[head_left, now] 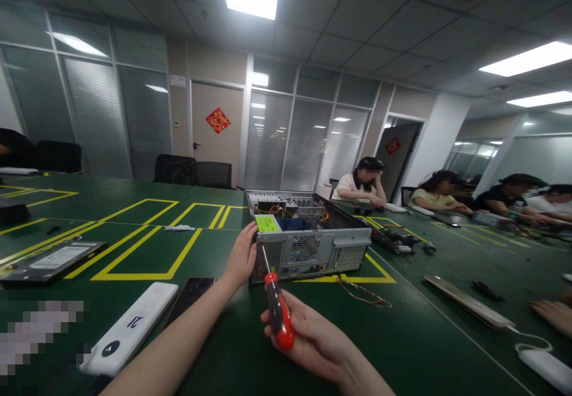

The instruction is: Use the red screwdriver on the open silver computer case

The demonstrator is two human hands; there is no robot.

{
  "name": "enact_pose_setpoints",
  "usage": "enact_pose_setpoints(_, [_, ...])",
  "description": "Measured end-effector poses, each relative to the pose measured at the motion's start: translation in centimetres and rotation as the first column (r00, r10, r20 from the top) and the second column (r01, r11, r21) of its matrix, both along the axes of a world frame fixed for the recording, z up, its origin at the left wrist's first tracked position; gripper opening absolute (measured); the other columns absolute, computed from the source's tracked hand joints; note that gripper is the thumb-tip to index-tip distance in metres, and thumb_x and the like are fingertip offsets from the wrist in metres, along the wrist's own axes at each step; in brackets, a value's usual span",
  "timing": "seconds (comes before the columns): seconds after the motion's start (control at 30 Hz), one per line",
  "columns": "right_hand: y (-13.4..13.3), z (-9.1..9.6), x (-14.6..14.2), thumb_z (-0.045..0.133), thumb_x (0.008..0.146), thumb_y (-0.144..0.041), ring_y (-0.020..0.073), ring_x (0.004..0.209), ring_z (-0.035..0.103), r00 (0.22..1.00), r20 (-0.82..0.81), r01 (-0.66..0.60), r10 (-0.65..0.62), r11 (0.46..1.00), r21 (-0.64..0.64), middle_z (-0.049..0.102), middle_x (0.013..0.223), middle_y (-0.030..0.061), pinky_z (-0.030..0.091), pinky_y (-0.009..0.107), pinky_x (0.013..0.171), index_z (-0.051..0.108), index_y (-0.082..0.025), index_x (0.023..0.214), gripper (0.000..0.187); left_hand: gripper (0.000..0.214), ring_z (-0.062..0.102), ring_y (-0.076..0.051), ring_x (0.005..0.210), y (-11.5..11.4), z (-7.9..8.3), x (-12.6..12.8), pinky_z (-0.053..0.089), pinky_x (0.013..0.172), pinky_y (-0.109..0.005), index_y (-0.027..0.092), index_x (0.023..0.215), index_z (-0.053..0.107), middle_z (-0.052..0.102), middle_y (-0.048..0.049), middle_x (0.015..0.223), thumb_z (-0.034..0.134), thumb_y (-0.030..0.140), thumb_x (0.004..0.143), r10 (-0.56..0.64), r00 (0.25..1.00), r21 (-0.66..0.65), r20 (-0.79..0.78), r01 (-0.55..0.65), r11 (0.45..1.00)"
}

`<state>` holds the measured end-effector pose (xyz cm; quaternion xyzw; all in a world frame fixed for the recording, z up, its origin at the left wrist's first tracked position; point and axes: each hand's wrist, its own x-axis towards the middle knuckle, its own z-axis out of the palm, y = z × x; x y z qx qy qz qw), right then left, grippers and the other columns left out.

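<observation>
An open desktop computer case (308,238) lies on the green table (277,360), its rear panel facing me and its wiring showing inside. My left hand (242,259) grips the case's near left corner, fingers curled on the edge. My right hand (308,335) is closed around a red-and-black-handled screwdriver (277,311). The screwdriver's metal tip points up at the rear panel's left side, at or very near the case.
A white power bank (129,327) and a dark phone (190,296) lie at the near left, a flat panel (53,259) further left. A loose wire (364,292), a silver strip (469,302) and tools lie at the right. Several people sit at the far right; another person's hand (552,314) rests nearby.
</observation>
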<state>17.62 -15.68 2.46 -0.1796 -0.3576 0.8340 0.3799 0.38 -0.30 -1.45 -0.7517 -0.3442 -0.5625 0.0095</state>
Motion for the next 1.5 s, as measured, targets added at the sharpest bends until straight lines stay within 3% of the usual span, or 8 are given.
enact_pose_setpoints(0.17, [0.0,-0.6,-0.3,0.076,0.066,-0.033,0.0074,0.064,0.052,0.995,-0.035,0.085,-0.089,0.991,-0.105,0.057,0.076,0.0006,0.037,0.018,0.054,0.057,-0.011,0.102,0.047,0.042,0.033,-0.021,0.132,0.0,0.0,0.0,0.029,0.109,-0.046,0.019,0.135,0.031,0.036,-0.0114,0.140,0.030,0.024,0.093,-0.001,1.000,-0.003,0.008,0.001,1.000])
enact_pose_setpoints(0.37, [-0.2,-0.5,-0.2,0.064,0.077,-0.039,-0.0005,0.042,0.029,0.998,0.043,0.051,-0.045,0.989,-0.140,0.058,0.079,-0.0008,0.009,0.013,0.038,0.054,-0.018,0.095,0.029,0.043,0.033,-0.021,0.132,0.3,-0.2,0.0,0.029,0.109,-0.047,0.019,0.135,0.030,0.036,-0.0118,0.141,0.029,0.024,0.093,0.005,1.000,0.019,-0.006,-0.005,1.000])
enact_pose_setpoints(0.63, [-0.4,0.5,0.1,0.066,0.068,-0.018,0.0159,0.079,0.062,0.986,0.027,-0.163,0.165,0.985,-0.048,0.058,0.114,0.0100,0.037,0.022,0.061,0.041,-0.023,0.121,0.059,0.043,0.033,-0.021,0.132,0.3,-0.4,0.0,0.029,0.109,-0.047,0.020,0.136,0.030,0.036,-0.0110,0.141,0.030,0.024,0.093,0.014,1.000,0.008,-0.006,-0.014,1.000])
enact_pose_setpoints(0.8, [-0.2,-0.3,0.1,0.070,0.069,-0.022,0.0150,0.075,0.062,0.996,0.032,-0.086,0.086,0.996,0.000,0.061,0.103,0.0075,0.038,0.023,0.062,0.038,-0.022,0.127,0.067,0.042,0.033,-0.022,0.132,0.2,-0.3,0.0,0.029,0.109,-0.047,0.020,0.135,0.031,0.036,-0.0112,0.141,0.030,0.025,0.093,0.017,1.000,-0.004,-0.003,-0.017,1.000])
enact_pose_setpoints(1.0, [-0.3,-0.9,0.2,0.071,0.069,-0.026,0.0097,0.069,0.055,0.997,0.037,0.069,-0.066,0.994,-0.085,0.056,0.081,-0.0002,0.036,0.020,0.055,0.057,-0.015,0.093,0.030,0.043,0.032,-0.021,0.132,0.2,-0.3,-0.1,0.030,0.109,-0.045,0.019,0.136,0.030,0.035,-0.0114,0.141,0.030,0.024,0.093,0.020,1.000,0.006,-0.021,-0.020,1.000])
enact_pose_setpoints(1.17, [-0.3,-0.6,0.3,0.065,0.077,-0.026,0.0008,0.047,0.040,0.995,0.102,-0.005,0.014,0.996,-0.084,0.059,0.090,0.0020,0.015,0.015,0.040,0.053,-0.020,0.107,0.034,0.043,0.032,-0.022,0.132,0.3,-0.3,-0.1,0.029,0.109,-0.046,0.020,0.135,0.030,0.036,-0.0115,0.141,0.030,0.024,0.093,0.023,1.000,0.004,-0.018,-0.023,1.000])
enact_pose_setpoints(1.33, [-0.2,-0.4,0.0,0.066,0.072,-0.025,0.0138,0.071,0.060,0.993,0.008,-0.116,0.117,0.992,-0.052,0.059,0.106,0.0077,0.033,0.020,0.052,0.048,-0.022,0.115,0.047,0.042,0.033,-0.021,0.132,0.4,-0.3,0.0,0.029,0.109,-0.046,0.019,0.135,0.031,0.036,-0.0112,0.140,0.030,0.024,0.093,0.019,1.000,0.016,-0.017,-0.019,1.000])
enact_pose_setpoints(1.5, [-0.1,-0.7,-0.2,0.066,0.073,-0.023,0.0183,0.083,0.063,0.993,0.048,-0.109,0.108,0.994,0.020,0.058,0.112,0.0098,0.039,0.026,0.064,0.046,-0.021,0.120,0.051,0.042,0.034,-0.021,0.132,0.2,-0.2,0.0,0.030,0.109,-0.046,0.019,0.135,0.031,0.037,-0.0111,0.140,0.031,0.024,0.093,0.023,1.000,0.011,-0.003,-0.023,1.000])
